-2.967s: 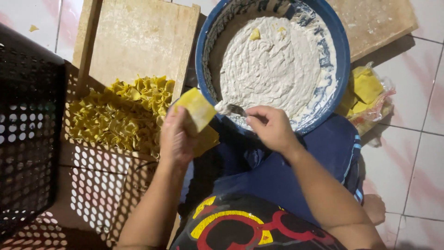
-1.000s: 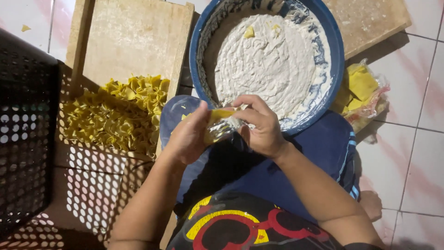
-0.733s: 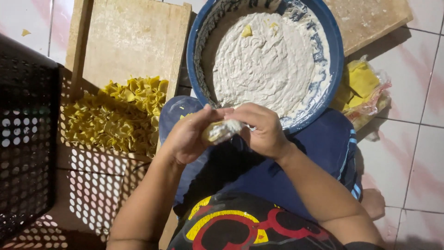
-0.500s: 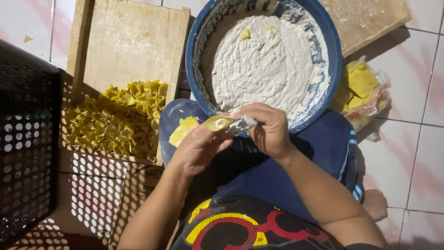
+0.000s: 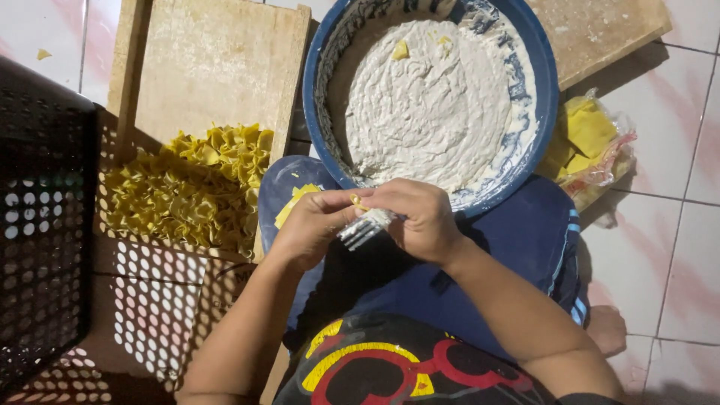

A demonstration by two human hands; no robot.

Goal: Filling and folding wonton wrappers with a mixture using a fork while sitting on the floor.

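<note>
My left hand (image 5: 311,225) and my right hand (image 5: 420,217) meet over my lap and pinch a small filled yellow wrapper (image 5: 357,201) between the fingertips. A metal fork (image 5: 364,228) pokes out from under my right hand. Just beyond the hands stands a big blue bowl (image 5: 540,67) of pale grey-white paste. Loose yellow wrappers (image 5: 292,204) lie on a small blue lid by my left hand. A heap of folded yellow dumplings (image 5: 187,191) lies on a wooden board (image 5: 210,67) to the left.
A plastic bag of square yellow wrappers (image 5: 589,142) sits right of the bowl on the tiled floor. A second wooden board (image 5: 600,30) lies at the top right. A black perforated crate (image 5: 37,225) stands at the far left.
Three seconds ago my left hand held a flat wrapper while my right worked the fork at the bowl's near edge. Since then both hands came together and folded the wrapper shut.
</note>
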